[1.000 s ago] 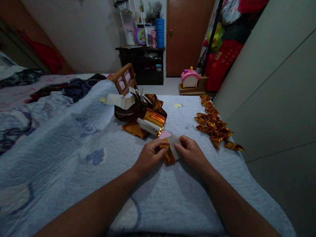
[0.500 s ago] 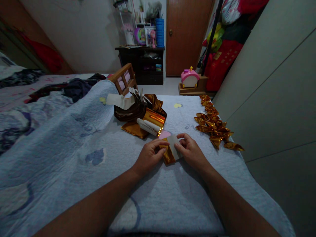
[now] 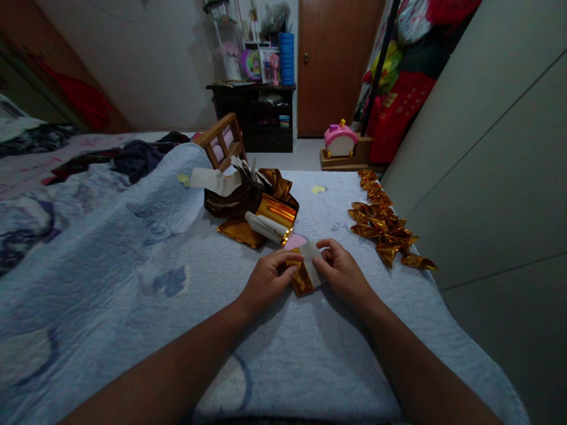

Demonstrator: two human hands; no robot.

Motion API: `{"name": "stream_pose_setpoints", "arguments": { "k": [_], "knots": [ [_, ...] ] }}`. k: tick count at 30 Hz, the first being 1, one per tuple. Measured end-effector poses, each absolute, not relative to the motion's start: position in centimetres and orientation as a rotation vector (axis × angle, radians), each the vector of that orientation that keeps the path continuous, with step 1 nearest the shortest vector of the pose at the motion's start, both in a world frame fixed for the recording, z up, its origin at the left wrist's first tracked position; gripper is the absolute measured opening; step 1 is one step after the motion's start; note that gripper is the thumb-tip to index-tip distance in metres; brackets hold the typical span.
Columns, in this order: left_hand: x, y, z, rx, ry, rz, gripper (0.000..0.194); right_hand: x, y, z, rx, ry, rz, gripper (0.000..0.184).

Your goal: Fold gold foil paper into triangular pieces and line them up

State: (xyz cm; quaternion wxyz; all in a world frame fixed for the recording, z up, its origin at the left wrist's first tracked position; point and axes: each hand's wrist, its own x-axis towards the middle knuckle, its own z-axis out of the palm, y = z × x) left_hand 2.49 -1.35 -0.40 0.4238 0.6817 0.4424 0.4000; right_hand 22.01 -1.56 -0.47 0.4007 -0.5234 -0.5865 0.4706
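A small sheet of gold foil paper (image 3: 303, 275) with a white back lies on the light blue quilt (image 3: 133, 283) between my two hands. My left hand (image 3: 267, 278) pinches its left edge with fingers curled. My right hand (image 3: 342, 270) grips its right, white side with fingers pressed on it. Just beyond my hands lie flat gold foil sheets (image 3: 248, 231) and a white glue tube (image 3: 264, 227).
A row of folded gold foil pieces (image 3: 385, 224) runs along the quilt's right side by a grey cabinet wall (image 3: 487, 147). A dark basket with foil scraps (image 3: 234, 198) and a wooden frame (image 3: 221, 141) stand behind. Crumpled clothes (image 3: 137, 156) lie far left.
My right hand has shifted slightly up and left along the paper's white side. My left hand and the paper have stayed nearly in place.
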Motion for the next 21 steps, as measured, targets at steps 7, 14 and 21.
{"name": "stream_pose_setpoints", "arguments": {
  "k": [7, 14, 21],
  "knots": [
    [2.5, -1.3, -0.5, 1.728, 1.130, 0.992, 0.022, 22.0, -1.6, -0.5, -1.372, -1.553, 1.096, 0.025],
    [2.5, -1.2, -0.4, 1.703, 1.169, 1.012, 0.021, 22.3, -1.6, -0.7, -1.322, -1.703, 0.706, 0.037],
    [2.6, -1.1, -0.4, 1.685, 1.166, 1.029, 0.022, 21.7, -2.6, 0.5, -1.105, -2.126, 0.567, 0.036]
  ]
}}
